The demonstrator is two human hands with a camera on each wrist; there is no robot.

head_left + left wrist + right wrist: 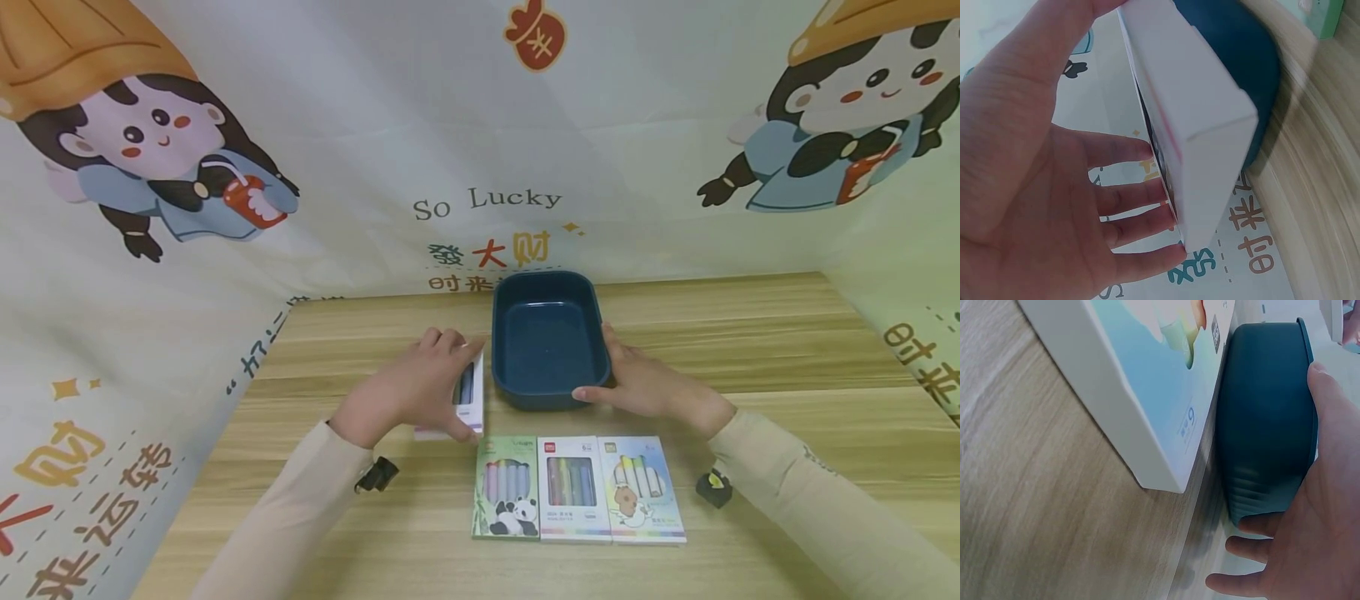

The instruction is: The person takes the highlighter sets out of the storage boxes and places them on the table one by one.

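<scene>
In the head view my left hand [420,387] holds a white box of markers [470,392] by its edges, just left of a dark blue plastic bin [551,400]. The left wrist view shows the fingertips along one edge of this box [1210,112]; the thumb's tip is out of frame. Whether the box touches the table cannot be told. My right hand [648,379] rests against the bin's right side with fingers extended. Its thumb [1325,384] touches the rim near the front corner. Inside the bin only the bare floor shows.
In front of the bin lie a green panda box [506,487], a white windowed box [576,487] and a light blue box [642,492], side by side on the wooden table [337,517]. A printed cloth [360,150] hangs behind the table.
</scene>
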